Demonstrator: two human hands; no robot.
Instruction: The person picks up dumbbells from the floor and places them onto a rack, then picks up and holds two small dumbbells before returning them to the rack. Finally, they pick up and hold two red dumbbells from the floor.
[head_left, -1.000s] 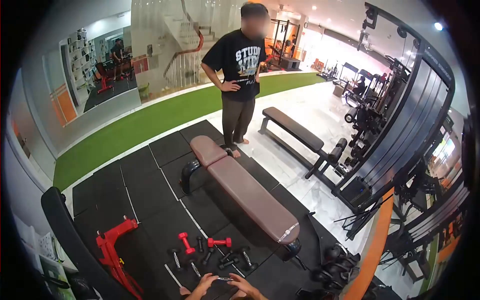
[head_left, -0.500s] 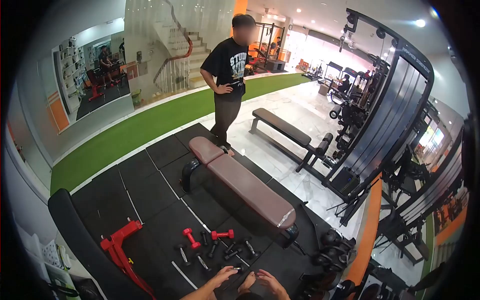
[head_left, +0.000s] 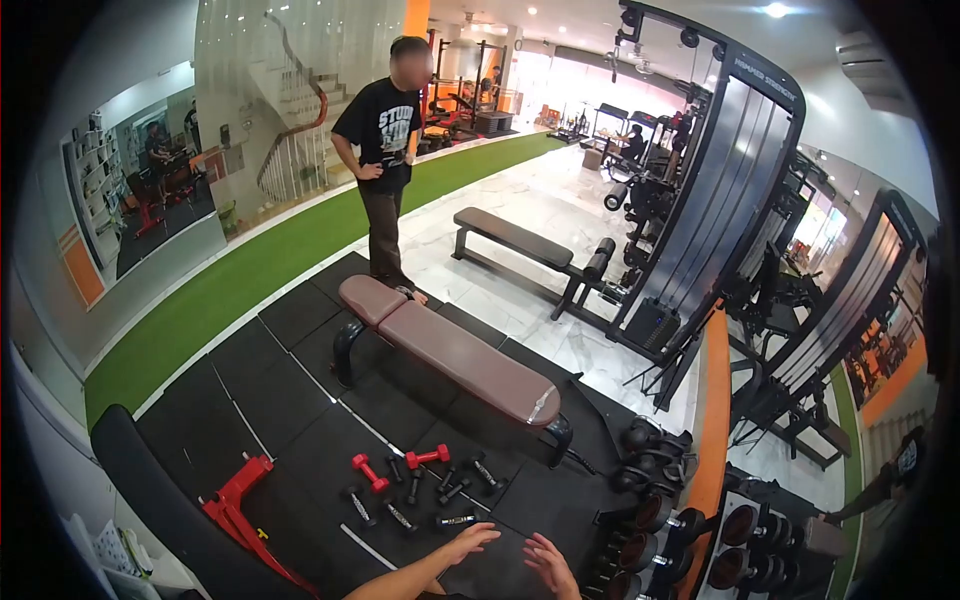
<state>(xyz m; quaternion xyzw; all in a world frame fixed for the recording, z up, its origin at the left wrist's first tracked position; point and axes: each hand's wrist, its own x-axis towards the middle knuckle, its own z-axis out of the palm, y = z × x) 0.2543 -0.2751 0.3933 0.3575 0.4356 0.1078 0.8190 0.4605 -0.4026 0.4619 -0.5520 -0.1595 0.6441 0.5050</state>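
Observation:
My left hand [head_left: 470, 542] reaches in from the bottom edge, fingers stretched out and holding nothing. To its right, my right hand [head_left: 546, 560] is raised with fingers apart, also without anything in it. Just beyond my left fingertips a dumbbell with a chrome handle [head_left: 457, 520] lies on the black rubber mat [head_left: 300, 462]. Further out is a loose group of several small dumbbells: a red dumbbell [head_left: 370, 473], another red dumbbell [head_left: 428, 455], and black ones with chrome or dark handles, such as a black dumbbell [head_left: 401, 517].
A brown padded bench [head_left: 460, 360] stands beyond the dumbbells. At left is a black-padded bench with a red frame [head_left: 235, 497]. A rack of larger dumbbells [head_left: 655, 515] and a mirror are at right. A person in a black T-shirt [head_left: 385, 135] stands behind the brown bench.
The view has swung to the right. The chrome-handled dumbbell, partly hidden at my left fingers before, now shows fully on the mat, apart from my hand. My bare foot has left the view.

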